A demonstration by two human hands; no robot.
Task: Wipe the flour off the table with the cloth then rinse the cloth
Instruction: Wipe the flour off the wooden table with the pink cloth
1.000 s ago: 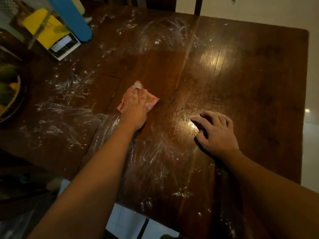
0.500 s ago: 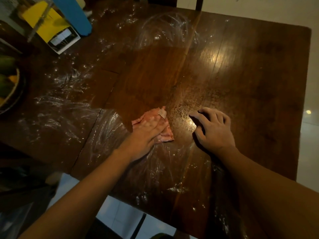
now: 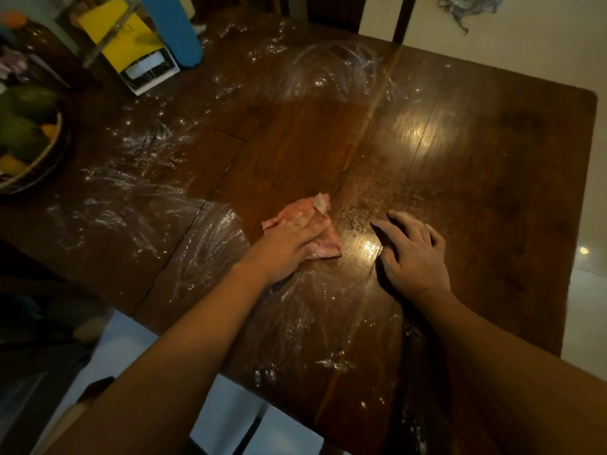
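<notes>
Your left hand lies flat on the cloth with its grip apart. The fingers are straight and close together, pressing the fabric onto the counter rather than curling round it, and they point toward the upper right of the frame.

The cloth is pink and bunched, just left of the frame's centre. Its long axis runs from the left down to the lower right, across the line of your fingers. One corner sticks out toward the top of the frame, past your fingertips, and carries a small pale tag. Any print on the tag is too small to read.

Your right hand rests just right of the cloth and apart from it, with a bright glare on the wood between them. Its grip is apart too: the fingers are loosely bent, tips touching the wood, holding nothing.

Flour streaks the counter left of the cloth and below it toward the near edge. A ring-shaped smear of it lies near the top centre.

In the upper left a yellow box with a white printed panel lies beside a blue cylinder. The panel's lettering is too blurred to read. At the left edge a bowl holds green and yellow fruit.
</notes>
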